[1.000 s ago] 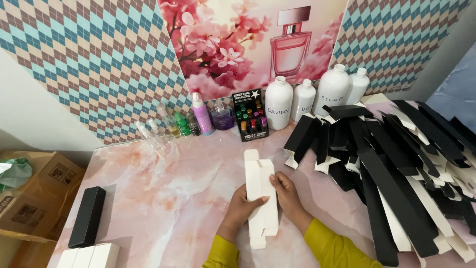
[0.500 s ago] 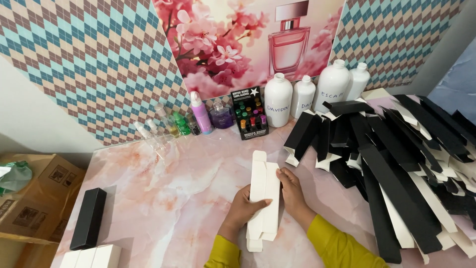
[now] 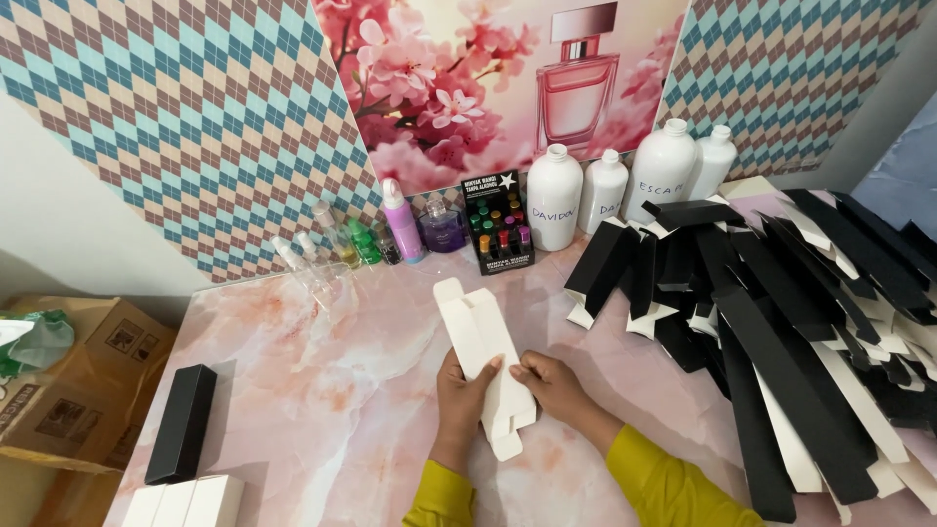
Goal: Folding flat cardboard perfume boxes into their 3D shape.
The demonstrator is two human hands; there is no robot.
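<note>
With our left hand [image 3: 462, 395] and right hand [image 3: 552, 384] both clamped on the flat white carton blank [image 3: 485, 361] lying between them, we judge uneven pressure could crease its far flaps.

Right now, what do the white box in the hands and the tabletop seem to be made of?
White box: thin matte card, likely paperboard, with creased folds and loose end flaps. Tabletop: pink marble-look surface with a slight sheen; whether stone or printed laminate cannot be told.

A small perfume-packing workshop: refill bottles [image 3: 553, 195], piled flat black cartons [image 3: 781, 322], perfume poster [image 3: 508, 78]
</note>
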